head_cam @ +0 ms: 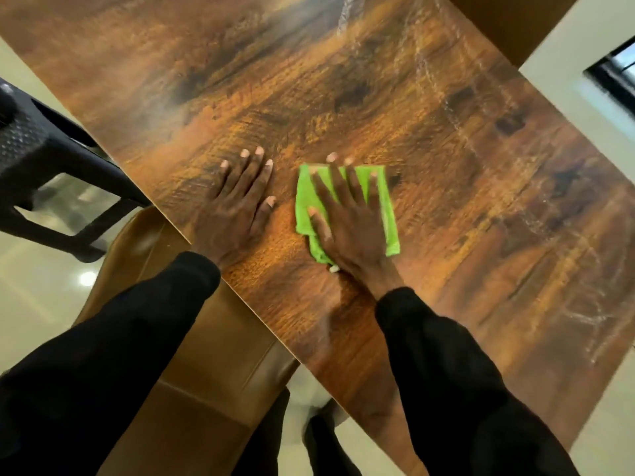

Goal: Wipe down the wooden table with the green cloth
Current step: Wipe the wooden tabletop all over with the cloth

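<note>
Right hand flat, fingers spread, pressing folded green microfiber cloth onto glossy wood-grain table near its front edge | left hand flat, open, just beside cloth | brown leather chair below edge.

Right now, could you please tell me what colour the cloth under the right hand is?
The cloth is bright green, seen clearly in the head view.

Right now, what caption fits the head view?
Right hand presses cloth flat on table; left hand rests beside it.
</note>
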`<state>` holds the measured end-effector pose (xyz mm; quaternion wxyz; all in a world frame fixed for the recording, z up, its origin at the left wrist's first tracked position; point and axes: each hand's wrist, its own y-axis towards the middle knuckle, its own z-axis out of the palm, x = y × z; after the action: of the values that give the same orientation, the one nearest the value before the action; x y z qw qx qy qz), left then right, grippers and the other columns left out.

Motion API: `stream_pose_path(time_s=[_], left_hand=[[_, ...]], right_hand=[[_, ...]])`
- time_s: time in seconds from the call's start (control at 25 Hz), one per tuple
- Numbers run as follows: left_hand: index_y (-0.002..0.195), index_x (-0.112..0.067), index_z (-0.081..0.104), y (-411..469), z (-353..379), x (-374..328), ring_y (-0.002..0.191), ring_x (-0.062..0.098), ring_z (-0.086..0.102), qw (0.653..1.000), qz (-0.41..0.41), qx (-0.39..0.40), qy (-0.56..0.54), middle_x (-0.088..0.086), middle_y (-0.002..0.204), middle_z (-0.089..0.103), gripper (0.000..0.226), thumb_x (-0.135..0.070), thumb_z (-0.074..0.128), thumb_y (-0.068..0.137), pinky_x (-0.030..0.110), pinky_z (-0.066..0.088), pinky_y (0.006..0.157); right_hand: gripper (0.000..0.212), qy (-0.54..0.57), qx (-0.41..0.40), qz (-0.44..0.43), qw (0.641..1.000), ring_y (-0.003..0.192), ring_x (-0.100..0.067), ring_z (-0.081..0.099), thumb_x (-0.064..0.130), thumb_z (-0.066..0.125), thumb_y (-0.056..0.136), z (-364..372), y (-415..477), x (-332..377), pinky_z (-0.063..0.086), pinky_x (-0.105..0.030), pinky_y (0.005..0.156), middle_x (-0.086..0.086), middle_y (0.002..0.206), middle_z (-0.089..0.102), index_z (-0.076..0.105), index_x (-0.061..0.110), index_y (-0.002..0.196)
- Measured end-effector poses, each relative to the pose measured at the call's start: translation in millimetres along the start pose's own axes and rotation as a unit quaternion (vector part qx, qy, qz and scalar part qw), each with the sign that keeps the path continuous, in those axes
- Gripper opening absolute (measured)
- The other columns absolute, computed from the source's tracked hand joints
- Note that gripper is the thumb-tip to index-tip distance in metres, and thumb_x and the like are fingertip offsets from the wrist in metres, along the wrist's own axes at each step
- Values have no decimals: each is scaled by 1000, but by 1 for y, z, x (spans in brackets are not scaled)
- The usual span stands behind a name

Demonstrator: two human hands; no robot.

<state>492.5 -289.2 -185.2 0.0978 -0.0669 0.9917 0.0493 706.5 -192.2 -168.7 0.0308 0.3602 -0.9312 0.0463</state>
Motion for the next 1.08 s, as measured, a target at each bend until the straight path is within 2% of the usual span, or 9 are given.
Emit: stream_pose_path(time_s=[0.08,0.16,0.28,0.36,0.44,0.56,0.72,0.96,1.08], left_hand=[[169,-12,18,-2,1,-1,166,23,5,1000,5,0,-2,7,178,11,62,-41,26,115,49,9,135],[169,-11,18,-2,0,0,166,24,5,1000,17,2,-2,8,178,11,62,-41,24,115,50,10,135],[169,-10,18,-6,-1,-6,166,26,5,999,38,14,-1,10,178,11,62,-41,23,115,51,9,135],[169,-10,19,-12,0,-21,166,27,6,998,58,23,-8,10,177,12,62,-40,25,115,51,9,135],[169,-11,18,-22,3,-38,166,26,4,997,73,29,-18,9,178,11,61,-38,24,115,49,7,135],[169,-11,20,-36,5,-52,166,25,6,996,81,19,-25,9,177,12,59,-36,27,116,50,8,135],[168,-9,23,-52,5,-70,165,28,10,996,83,16,-32,11,177,16,59,-34,33,115,53,13,134],[168,-11,23,-76,11,-115,165,27,9,990,137,35,-29,10,177,15,58,-35,31,115,50,11,135],[167,-9,23,-90,12,-140,165,28,10,989,136,40,-45,11,177,15,58,-34,30,115,49,9,135]], right_hand=[[68,4,-6,-76,997,170,-36,9,50,40,111,13,-62,16,9,-68,134,-10,183,13,28,26,173],[67,18,-8,-95,995,170,-35,9,50,39,113,18,-131,15,11,-69,134,-9,184,13,27,25,174],[63,24,-27,10,999,170,-34,11,49,33,115,11,-164,-22,17,-71,130,-8,183,14,29,24,173],[64,12,-34,97,995,171,-33,8,48,31,114,4,-140,-43,13,-69,132,-8,184,12,26,24,174],[65,7,-29,122,992,171,-33,6,49,30,114,-1,-111,-39,10,-67,133,-8,184,11,24,25,174],[66,7,-27,43,999,170,-38,11,51,38,112,11,-121,4,11,-67,134,-11,183,16,30,25,173],[66,11,-4,-34,999,170,-35,8,54,33,114,25,-213,22,8,-68,134,-9,184,13,28,27,173],[65,20,-33,165,986,171,-32,6,50,30,114,7,-205,-38,5,-63,135,-7,184,10,25,26,174],[67,19,-10,122,992,171,-35,3,53,28,114,10,-215,-7,6,-66,134,-9,184,7,23,26,175]])
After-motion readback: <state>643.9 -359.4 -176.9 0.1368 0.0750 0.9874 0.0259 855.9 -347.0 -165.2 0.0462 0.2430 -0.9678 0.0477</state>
